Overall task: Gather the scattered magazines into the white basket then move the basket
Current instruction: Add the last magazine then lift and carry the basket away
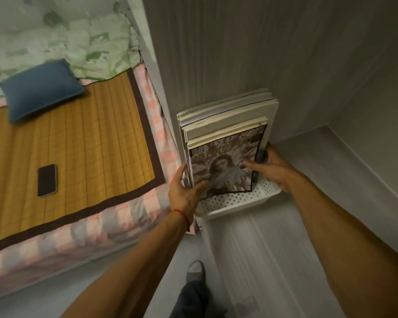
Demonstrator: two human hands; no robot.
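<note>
A white perforated basket (234,203) stands on the pale floor against the wall, right of the bed. Several magazines (225,125) stand upright in it, leaning back toward the wall. The front magazine (225,164) has a black-and-white cover with a portrait. My left hand (184,191) grips the stack's lower left edge, thumb on the cover. My right hand (273,166) holds the stack's right edge at the basket's right side, thumb lying across the cover. The basket's far half is hidden behind the magazines.
To the left is a bed with a bamboo mat (78,145), a blue pillow (42,88), a dark phone (47,180) and a green-patterned quilt (62,35). Grey walls (285,53) close the corner behind and right of the basket. My foot (195,270) stands on the floor below.
</note>
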